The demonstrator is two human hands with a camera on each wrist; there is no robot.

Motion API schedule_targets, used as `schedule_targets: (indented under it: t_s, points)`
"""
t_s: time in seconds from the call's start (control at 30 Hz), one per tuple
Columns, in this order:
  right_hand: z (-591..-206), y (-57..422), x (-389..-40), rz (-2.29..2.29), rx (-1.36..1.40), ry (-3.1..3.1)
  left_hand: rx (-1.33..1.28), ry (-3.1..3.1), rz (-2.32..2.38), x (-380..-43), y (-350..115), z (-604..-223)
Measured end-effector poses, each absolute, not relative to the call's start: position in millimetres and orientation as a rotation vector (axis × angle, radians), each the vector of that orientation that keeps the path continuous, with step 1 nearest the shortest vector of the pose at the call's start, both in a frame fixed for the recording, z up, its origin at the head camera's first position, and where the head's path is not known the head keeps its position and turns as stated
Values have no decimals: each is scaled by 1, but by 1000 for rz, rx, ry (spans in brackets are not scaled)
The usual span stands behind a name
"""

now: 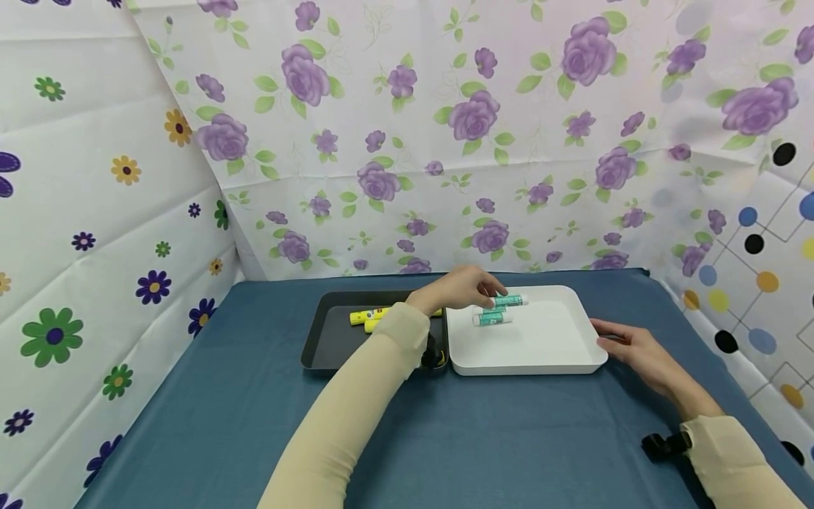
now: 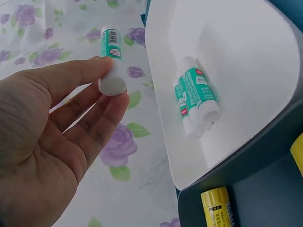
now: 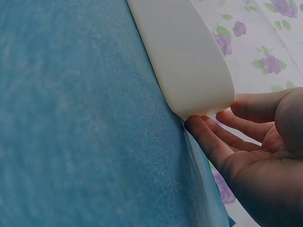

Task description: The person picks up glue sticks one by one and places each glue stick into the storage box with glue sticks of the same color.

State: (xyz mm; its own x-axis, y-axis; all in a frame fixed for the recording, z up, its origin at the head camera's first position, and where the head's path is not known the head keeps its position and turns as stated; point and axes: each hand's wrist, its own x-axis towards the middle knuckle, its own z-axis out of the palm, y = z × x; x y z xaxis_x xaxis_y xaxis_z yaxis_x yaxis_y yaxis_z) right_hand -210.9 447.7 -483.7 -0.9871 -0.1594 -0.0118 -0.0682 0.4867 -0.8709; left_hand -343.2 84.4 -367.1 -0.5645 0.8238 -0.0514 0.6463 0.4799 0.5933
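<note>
My left hand (image 1: 467, 288) pinches a green-and-white glue stick (image 2: 111, 45) by one end, between thumb and fingertips. It is above the far left part of the white tray (image 1: 540, 346). Two more green-and-white glue sticks (image 2: 201, 90) lie side by side in that tray, close to its left side. At the tray's right end, my right hand (image 1: 642, 357) holds the edge, thumb at the rim and fingers against the lower side, as the right wrist view shows on the white tray wall (image 3: 189, 56).
A dark grey tray (image 1: 324, 339) adjoins the white tray's left side. Yellow glue sticks (image 1: 365, 317) lie in it, partly hidden by my left forearm. Blue cloth (image 1: 496, 438) covers the table, with flowered sheets (image 1: 394, 141) hanging behind and at the sides.
</note>
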Motion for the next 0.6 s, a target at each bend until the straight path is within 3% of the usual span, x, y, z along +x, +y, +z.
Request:
schedule_targets:
  t_s: [0.6]
  points:
    - [-483,447,-210,-1524,-197,2625,1197,2400,620,-355,114,-388]
